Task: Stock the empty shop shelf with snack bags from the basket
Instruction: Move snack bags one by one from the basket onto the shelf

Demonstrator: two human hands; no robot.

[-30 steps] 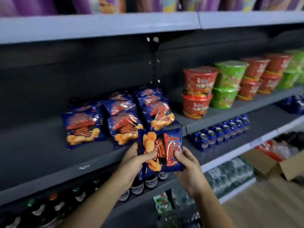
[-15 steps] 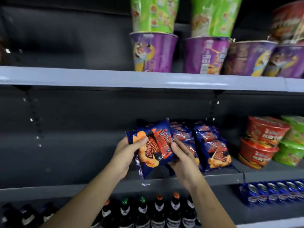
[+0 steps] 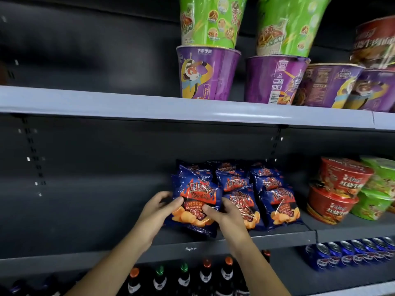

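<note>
Though blurred at left, probably painted metal: matte dark shelf (image 3: 85,221). Left hand (image 3: 156,210) curled round left edge of glossy, crinkled blue snack bag (image 3: 196,199), upright on shelf front. Right hand (image 3: 228,216) pinching its right edge, thumb on printed face. Just beside, touching, rows of same puffy bags (image 3: 275,201); farther right, round red noodle bowls (image 3: 333,206).

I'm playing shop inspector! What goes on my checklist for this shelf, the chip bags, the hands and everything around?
Surface: dark grey shelf.
Job's things: blue chip bag held at the shelf front; other chip bags in rows beside it; basket not in view.
Clutter: red and green noodle bowls to the right, same level.
Hands: left hand and right hand both grip the blue chip bag.
Cables: nothing seen.
Surroundings: purple and green cups above; bottles and blue cans below.
</note>
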